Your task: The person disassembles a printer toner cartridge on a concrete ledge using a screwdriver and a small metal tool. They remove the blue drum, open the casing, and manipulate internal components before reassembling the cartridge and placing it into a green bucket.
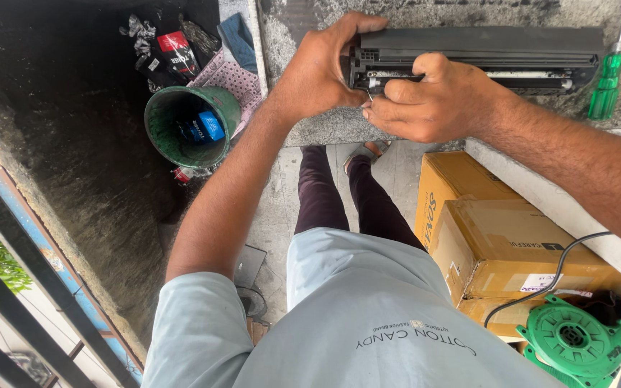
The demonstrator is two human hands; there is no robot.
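A long black printer cartridge (483, 54) lies on a grey stone counter (325, 129). My left hand (321, 72) grips the cartridge's left end, fingers curled over its top edge. My right hand (433, 100) presses against the front of the same end, with the thumb on the cartridge and the fingers bent close to a small metal part that is too small to make out. A green-handled screwdriver (607, 82) rests on the counter just right of the cartridge.
A green bucket (231, 108) with small packets inside stands on the dark floor at the left, black bags behind it. Brown cardboard boxes (512, 244) are stacked under the counter at the right, beside a green blower (576, 341) with a black cable. A railing runs along the left edge.
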